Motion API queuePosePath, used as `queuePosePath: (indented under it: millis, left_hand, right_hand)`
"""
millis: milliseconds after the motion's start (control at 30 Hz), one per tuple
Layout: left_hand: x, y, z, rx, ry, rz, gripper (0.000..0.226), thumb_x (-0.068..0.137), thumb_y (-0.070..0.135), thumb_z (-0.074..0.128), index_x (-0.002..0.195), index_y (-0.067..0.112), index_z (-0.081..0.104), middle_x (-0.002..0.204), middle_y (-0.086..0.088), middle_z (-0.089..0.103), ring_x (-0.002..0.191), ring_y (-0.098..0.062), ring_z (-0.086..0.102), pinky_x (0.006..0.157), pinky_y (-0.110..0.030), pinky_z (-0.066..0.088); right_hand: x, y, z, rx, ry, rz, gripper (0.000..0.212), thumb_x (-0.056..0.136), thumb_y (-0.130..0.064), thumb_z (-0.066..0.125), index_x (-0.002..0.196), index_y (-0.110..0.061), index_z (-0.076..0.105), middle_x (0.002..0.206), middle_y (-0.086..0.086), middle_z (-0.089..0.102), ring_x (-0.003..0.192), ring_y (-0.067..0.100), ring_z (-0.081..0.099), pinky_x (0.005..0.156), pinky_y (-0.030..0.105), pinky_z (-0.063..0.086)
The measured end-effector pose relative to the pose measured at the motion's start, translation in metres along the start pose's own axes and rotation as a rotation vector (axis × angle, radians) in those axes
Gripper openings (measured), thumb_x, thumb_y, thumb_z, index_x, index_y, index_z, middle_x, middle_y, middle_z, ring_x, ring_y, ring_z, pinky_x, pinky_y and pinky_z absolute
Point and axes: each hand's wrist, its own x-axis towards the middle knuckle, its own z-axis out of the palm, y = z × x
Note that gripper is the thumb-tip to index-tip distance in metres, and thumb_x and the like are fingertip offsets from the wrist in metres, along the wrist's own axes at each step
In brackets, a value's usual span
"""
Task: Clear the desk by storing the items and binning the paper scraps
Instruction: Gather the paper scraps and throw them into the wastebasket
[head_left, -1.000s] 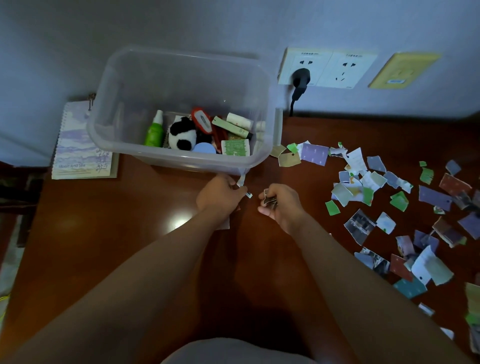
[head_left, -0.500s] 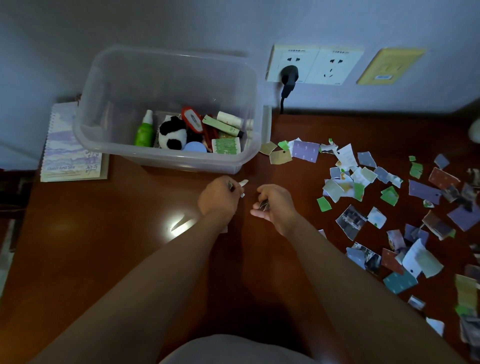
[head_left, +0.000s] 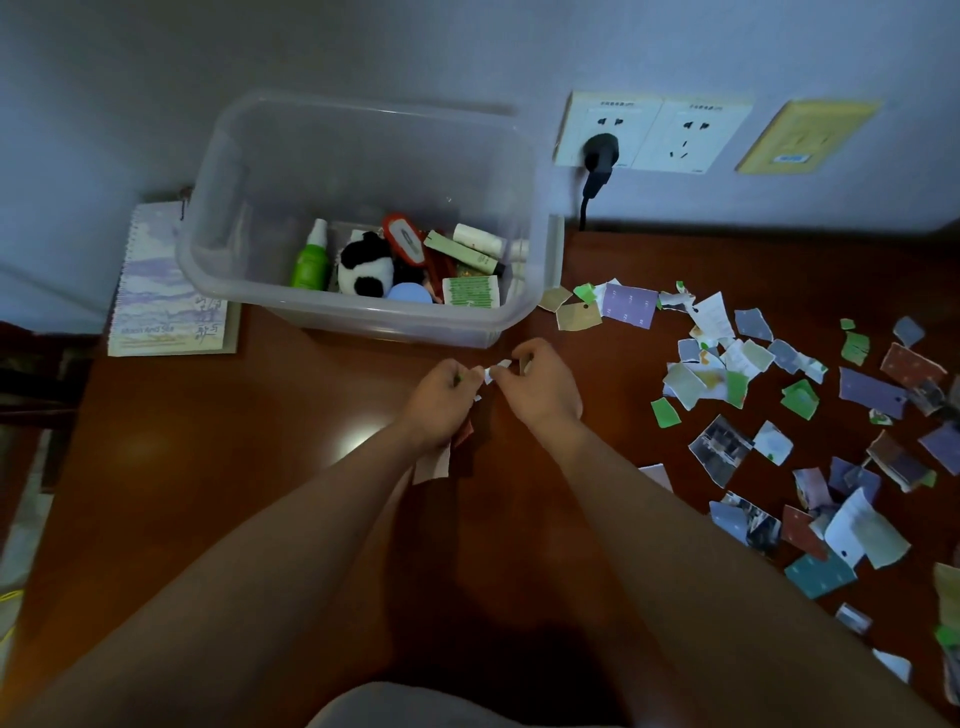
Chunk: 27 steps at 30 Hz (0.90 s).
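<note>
Mid-frame, a white paper scrap (head_left: 497, 370) is pinched between left hand (head_left: 441, 402) and right hand (head_left: 543, 387), seemingly gathered for binning.

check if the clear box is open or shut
Open: the clear box has no lid, and the panda toy shows through its top.
</note>
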Motion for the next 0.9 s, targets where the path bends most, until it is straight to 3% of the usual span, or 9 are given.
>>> queuePosePath:
  millis: [167, 300, 400, 500, 633, 767, 900]
  left_hand:
    - [0.004, 0.004, -0.008, -0.192, 0.048, -0.064, 0.033, 0.099, 0.031, 0.05, 0.071, 0.014, 0.044, 0.057, -0.002, 0.047, 0.048, -0.012, 0.043, 0.049, -0.023, 0.037]
    - [0.006, 0.0, -0.008, -0.14, 0.021, -0.025, 0.041, 0.097, 0.034, 0.053, 0.061, 0.017, 0.043, 0.059, -0.002, 0.05, 0.05, -0.012, 0.044, 0.061, -0.028, 0.038]
    - [0.006, -0.001, -0.006, -0.123, 0.031, -0.012, 0.044, 0.095, 0.034, 0.055, 0.057, 0.018, 0.042, 0.057, -0.002, 0.051, 0.05, -0.012, 0.044, 0.061, -0.029, 0.038]
    - [0.004, 0.0, -0.005, -0.12, 0.017, -0.024, 0.044, 0.094, 0.036, 0.057, 0.057, 0.019, 0.041, 0.055, 0.001, 0.051, 0.05, -0.01, 0.044, 0.059, -0.027, 0.038]
    - [-0.001, 0.006, 0.0, -0.174, -0.023, -0.075, 0.043, 0.091, 0.028, 0.062, 0.056, 0.018, 0.041, 0.052, 0.0, 0.056, 0.039, -0.006, 0.044, 0.048, -0.022, 0.039]
    - [-0.016, 0.014, 0.019, -0.224, -0.074, -0.071, 0.039, 0.09, 0.012, 0.062, 0.057, 0.014, 0.041, 0.054, 0.0, 0.064, 0.036, -0.007, 0.041, 0.039, -0.016, 0.036]
    - [-0.033, 0.016, 0.046, -0.188, -0.147, -0.022, 0.041, 0.088, 0.008, 0.064, 0.056, 0.018, 0.039, 0.052, 0.0, 0.05, 0.04, -0.011, 0.038, 0.041, -0.022, 0.035]
  right_hand:
    - [-0.002, 0.0, 0.013, -0.11, 0.055, 0.028, 0.044, 0.083, -0.039, 0.069, 0.118, -0.023, 0.048, 0.11, -0.001, 0.065, 0.101, 0.022, 0.063, 0.071, 0.029, 0.043]
    - [0.001, 0.002, 0.019, -0.153, 0.058, 0.02, 0.034, 0.086, -0.037, 0.065, 0.115, -0.023, 0.055, 0.112, 0.001, 0.064, 0.102, 0.023, 0.063, 0.071, 0.029, 0.043]
    - [0.0, 0.002, 0.017, -0.133, 0.057, -0.004, 0.023, 0.088, -0.034, 0.063, 0.109, -0.025, 0.061, 0.105, -0.002, 0.066, 0.096, 0.021, 0.063, 0.07, 0.028, 0.043]
    - [-0.002, 0.002, 0.012, 0.144, 0.027, 0.033, 0.006, 0.085, -0.025, 0.063, 0.088, -0.024, 0.059, 0.08, -0.008, 0.059, 0.076, 0.015, 0.057, 0.065, 0.028, 0.041]
    - [-0.012, 0.009, -0.008, 0.631, -0.002, 0.191, 0.016, 0.077, -0.006, 0.056, 0.067, -0.014, 0.046, 0.058, 0.004, 0.044, 0.05, 0.017, 0.038, 0.045, 0.027, 0.032]
    - [-0.036, 0.025, -0.034, 0.853, -0.046, 0.254, 0.025, 0.073, 0.011, 0.043, 0.067, -0.013, 0.041, 0.063, 0.007, 0.057, 0.045, 0.015, 0.046, 0.04, 0.021, 0.028]
    - [-0.058, 0.056, -0.058, 0.92, -0.002, 0.253, 0.029, 0.075, 0.013, 0.039, 0.083, -0.012, 0.05, 0.062, 0.005, 0.05, 0.046, 0.015, 0.042, 0.042, 0.02, 0.024]
